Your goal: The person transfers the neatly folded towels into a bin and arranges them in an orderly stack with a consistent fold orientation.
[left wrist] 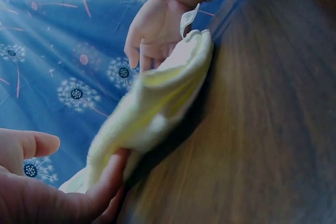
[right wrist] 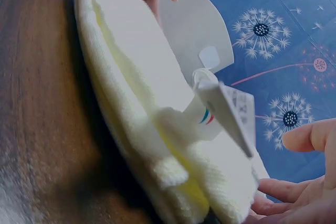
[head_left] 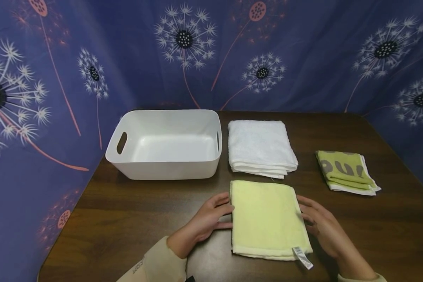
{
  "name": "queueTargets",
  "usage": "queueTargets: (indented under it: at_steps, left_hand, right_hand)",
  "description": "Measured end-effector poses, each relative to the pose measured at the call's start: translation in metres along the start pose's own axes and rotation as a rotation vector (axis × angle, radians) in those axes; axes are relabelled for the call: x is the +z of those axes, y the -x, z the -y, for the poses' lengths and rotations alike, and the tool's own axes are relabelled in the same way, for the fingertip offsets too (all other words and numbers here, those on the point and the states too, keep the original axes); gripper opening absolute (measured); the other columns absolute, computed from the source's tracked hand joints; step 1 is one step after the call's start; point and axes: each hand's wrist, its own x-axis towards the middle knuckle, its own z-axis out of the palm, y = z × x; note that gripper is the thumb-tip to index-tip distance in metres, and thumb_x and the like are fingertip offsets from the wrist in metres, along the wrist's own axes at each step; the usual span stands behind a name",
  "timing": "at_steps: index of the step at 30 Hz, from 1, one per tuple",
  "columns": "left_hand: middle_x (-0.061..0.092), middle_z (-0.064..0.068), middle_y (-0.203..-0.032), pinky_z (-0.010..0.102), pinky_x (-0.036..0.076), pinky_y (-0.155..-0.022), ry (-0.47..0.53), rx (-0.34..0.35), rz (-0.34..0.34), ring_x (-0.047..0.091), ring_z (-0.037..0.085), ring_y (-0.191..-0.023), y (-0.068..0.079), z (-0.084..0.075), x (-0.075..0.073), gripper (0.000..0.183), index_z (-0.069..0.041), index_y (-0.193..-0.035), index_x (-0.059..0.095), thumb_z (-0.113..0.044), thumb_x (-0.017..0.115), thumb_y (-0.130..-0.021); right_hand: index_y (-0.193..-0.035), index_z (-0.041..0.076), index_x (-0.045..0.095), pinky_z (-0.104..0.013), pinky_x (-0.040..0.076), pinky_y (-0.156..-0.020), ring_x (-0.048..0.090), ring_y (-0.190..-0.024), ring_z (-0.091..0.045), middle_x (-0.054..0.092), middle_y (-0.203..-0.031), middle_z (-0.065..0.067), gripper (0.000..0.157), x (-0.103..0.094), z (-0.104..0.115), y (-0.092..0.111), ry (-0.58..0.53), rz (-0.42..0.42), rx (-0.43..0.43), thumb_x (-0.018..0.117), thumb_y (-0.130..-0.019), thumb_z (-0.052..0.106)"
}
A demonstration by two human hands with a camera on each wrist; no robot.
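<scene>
A folded pale yellow towel (head_left: 268, 219) lies at the front of the table, its white care label (head_left: 302, 257) sticking out at the near right corner. My left hand (head_left: 211, 217) is at the towel's left edge, thumb apart and fingertips right at the side. In the left wrist view, straight fingers (left wrist: 113, 177) touch the folded layers. On the opposite side my right hand (head_left: 320, 223) has its fingers extended along the right edge. The right wrist view shows the towel's stacked folds (right wrist: 152, 119) and my right fingertips beside them, thumb lifted away.
A white plastic bin (head_left: 172, 170) with handle holes stands at the back left. Beside it lies a folded white towel (head_left: 261, 145), just behind the yellow one. A smaller green towel (head_left: 347, 172) with grey lettering is folded at the right. A blue dandelion-print cloth (head_left: 197, 86) hangs behind the table.
</scene>
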Motion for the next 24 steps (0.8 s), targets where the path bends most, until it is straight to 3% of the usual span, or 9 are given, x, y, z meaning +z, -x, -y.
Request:
queueTargets:
  at_steps: [4, 8, 11, 15, 24]
  left_hand:
    - [0.033, 0.026, -0.137, 0.045, 0.051, -0.079, 0.007, -0.004, 0.000, 0.050, 0.034, -0.112, -0.001, -0.001, 0.003, 0.061, 0.005, -0.141, 0.028, -0.009, 0.057, -0.089]
    - [0.041, 0.024, -0.131, 0.044, 0.052, -0.077, -0.013, -0.001, -0.003, 0.057, 0.030, -0.102, -0.001, 0.002, 0.005, 0.062, 0.003, -0.141, 0.030, -0.005, 0.059, -0.087]
    - [0.044, 0.021, -0.127, 0.042, 0.053, -0.074, -0.027, 0.004, -0.010, 0.059, 0.028, -0.096, -0.002, 0.004, 0.006, 0.062, 0.003, -0.140, 0.032, -0.002, 0.060, -0.086]
    - [0.044, 0.020, -0.125, 0.042, 0.054, -0.072, -0.021, 0.007, -0.015, 0.060, 0.026, -0.094, -0.005, 0.007, 0.005, 0.062, 0.001, -0.139, 0.034, 0.000, 0.062, -0.084]
    - [0.054, 0.016, -0.116, 0.039, 0.054, -0.069, -0.043, 0.020, -0.007, 0.061, 0.025, -0.090, -0.010, 0.010, 0.004, 0.061, -0.001, -0.139, 0.034, -0.002, 0.063, -0.085]
  right_hand:
    - [-0.144, 0.000, 0.021, -0.035, 0.043, -0.082, 0.038, -0.112, -0.028, 0.029, -0.139, -0.020, 0.060, 0.002, 0.001, -0.001, -0.001, 0.004, -0.019, 0.041, -0.100, 0.035]
    - [-0.145, -0.002, 0.018, -0.033, 0.044, -0.081, 0.031, -0.120, -0.034, 0.022, -0.144, -0.022, 0.059, 0.005, 0.000, -0.001, -0.036, 0.031, -0.026, 0.041, -0.100, 0.029]
    - [-0.144, -0.003, 0.017, -0.032, 0.046, -0.079, 0.034, -0.119, -0.024, 0.018, -0.144, -0.021, 0.058, 0.006, -0.001, 0.000, -0.048, 0.033, -0.045, 0.042, -0.100, 0.025]
    - [-0.143, -0.004, 0.022, -0.032, 0.048, -0.077, 0.044, -0.104, -0.006, 0.023, -0.139, -0.020, 0.057, 0.008, -0.004, 0.000, -0.042, 0.003, -0.074, 0.047, -0.098, 0.019]
    - [-0.141, 0.008, 0.037, -0.034, 0.051, -0.069, 0.052, -0.093, -0.009, 0.025, -0.139, -0.015, 0.051, 0.011, -0.008, 0.000, -0.111, -0.009, -0.072, 0.055, -0.093, 0.010]
